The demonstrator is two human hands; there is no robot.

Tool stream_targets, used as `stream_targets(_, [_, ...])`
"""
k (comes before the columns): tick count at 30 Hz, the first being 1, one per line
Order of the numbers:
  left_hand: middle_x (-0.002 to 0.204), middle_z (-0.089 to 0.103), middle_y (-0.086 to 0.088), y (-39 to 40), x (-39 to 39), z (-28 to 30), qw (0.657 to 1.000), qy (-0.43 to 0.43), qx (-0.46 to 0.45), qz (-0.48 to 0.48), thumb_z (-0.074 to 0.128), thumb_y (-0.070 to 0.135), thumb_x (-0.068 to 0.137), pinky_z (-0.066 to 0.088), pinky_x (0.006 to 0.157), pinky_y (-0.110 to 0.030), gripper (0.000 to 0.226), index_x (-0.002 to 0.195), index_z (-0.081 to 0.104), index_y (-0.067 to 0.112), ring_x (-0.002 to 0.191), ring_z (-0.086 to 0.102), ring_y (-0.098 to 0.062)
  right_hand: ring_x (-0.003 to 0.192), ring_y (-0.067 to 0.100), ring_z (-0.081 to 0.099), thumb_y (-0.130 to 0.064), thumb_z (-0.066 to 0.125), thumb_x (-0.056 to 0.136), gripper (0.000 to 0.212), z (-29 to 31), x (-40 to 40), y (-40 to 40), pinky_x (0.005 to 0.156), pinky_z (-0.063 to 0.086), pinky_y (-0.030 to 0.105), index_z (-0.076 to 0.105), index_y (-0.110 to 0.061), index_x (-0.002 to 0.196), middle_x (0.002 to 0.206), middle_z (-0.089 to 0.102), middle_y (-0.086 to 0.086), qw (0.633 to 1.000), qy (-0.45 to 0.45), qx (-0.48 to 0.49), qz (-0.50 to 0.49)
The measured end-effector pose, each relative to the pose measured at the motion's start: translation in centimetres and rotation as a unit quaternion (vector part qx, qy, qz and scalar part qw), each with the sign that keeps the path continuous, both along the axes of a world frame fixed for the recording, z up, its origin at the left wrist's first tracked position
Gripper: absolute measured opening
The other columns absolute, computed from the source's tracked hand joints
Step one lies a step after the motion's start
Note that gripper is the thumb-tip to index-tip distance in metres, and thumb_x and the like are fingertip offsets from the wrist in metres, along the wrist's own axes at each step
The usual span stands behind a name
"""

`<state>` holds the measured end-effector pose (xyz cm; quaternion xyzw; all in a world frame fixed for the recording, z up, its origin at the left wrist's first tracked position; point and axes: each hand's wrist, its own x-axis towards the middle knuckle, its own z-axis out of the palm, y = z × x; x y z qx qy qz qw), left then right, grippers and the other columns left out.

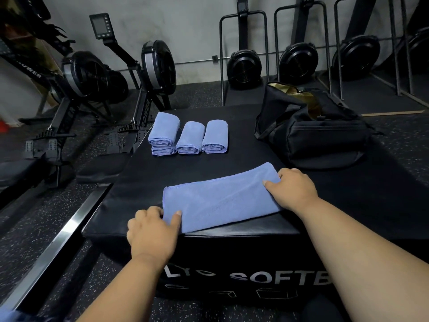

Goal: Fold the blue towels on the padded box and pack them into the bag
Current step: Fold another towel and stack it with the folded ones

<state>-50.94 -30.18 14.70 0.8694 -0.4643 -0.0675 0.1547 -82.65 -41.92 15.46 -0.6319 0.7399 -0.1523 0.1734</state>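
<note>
Blue towels [221, 201] lie on a black box [232, 240] with silver lettering; at two o'clock, a black bag [325, 138] with gold lining; floor [34, 219] black, white-speckled.

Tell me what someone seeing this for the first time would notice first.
The eye goes first to the long blue towel lying flat at the near edge of the padded box, with the left hand pinching its left end and the right hand on its right end. Behind it sit four folded towels, two of them stacked at the left. The black bag stands open at the box's right.
</note>
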Motion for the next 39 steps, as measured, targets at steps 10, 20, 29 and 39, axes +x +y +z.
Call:
stream_targets(10, [0.087, 0.068, -0.003, 0.1, -0.2, 2.5, 0.986, 0.166, -0.007, -0.032, 0.057, 0.037, 0.097, 0.047, 0.064, -0.037, 0.019, 0.096, 0.052, 0.018, 0.078, 0.063, -0.021, 0.072, 0.017, 0.052, -0.008, 0.058, 0.083, 0.013, 0.6, -0.3, 1.3, 0.061, 0.039, 0.033, 0.053, -0.020, 0.080, 0.084, 0.059, -0.005, 0.984, -0.160, -0.047, 0.053])
stream_targets(20, [0.112, 0.065, -0.008, -7.3, 2.5, 3.2, 0.921, 0.388, -0.030, 0.027, 0.079, 0.056, 0.074, 0.048, 0.081, -0.037, 0.062, 0.115, 0.060, 0.014, 0.089, 0.060, -0.026, 0.064, 0.018, 0.047, -0.035, 0.058, 0.090, 0.029, 1.2, 0.1, -0.2, 0.059, 0.037, 0.034, 0.044, -0.020, 0.070, 0.067, 0.050, -0.005, 0.974, -0.224, -0.007, -0.029])
stream_targets(29, [0.113, 0.068, 0.010, -7.7, 2.5, 1.2, 0.921, 0.318, -0.218, -0.061, 0.064, 0.013, 0.101, 0.043, 0.091, -0.022, 0.021, 0.115, 0.069, 0.027, 0.107, 0.061, -0.013, 0.079, 0.000, 0.067, -0.012, 0.064, 0.095, 0.018, 1.7, -0.3, -0.8, 0.066, 0.051, 0.015, 0.077, -0.024, 0.093, 0.089, 0.075, -0.012, 0.924, -0.365, -0.115, 0.007])
stream_targets(39, [0.112, 0.063, 0.018, -8.8, 3.3, 0.3, 0.929, 0.312, -0.189, -0.070, 0.070, 0.021, 0.099, 0.043, 0.105, -0.030, 0.042, 0.137, 0.056, 0.030, 0.099, 0.060, 0.003, 0.098, 0.013, 0.068, -0.007, 0.059, 0.097, 0.045, -0.2, -0.2, -2.4, 0.086, 0.054, 0.029, 0.062, -0.038, 0.129, 0.107, 0.070, -0.011, 0.930, -0.355, -0.099, -0.014])
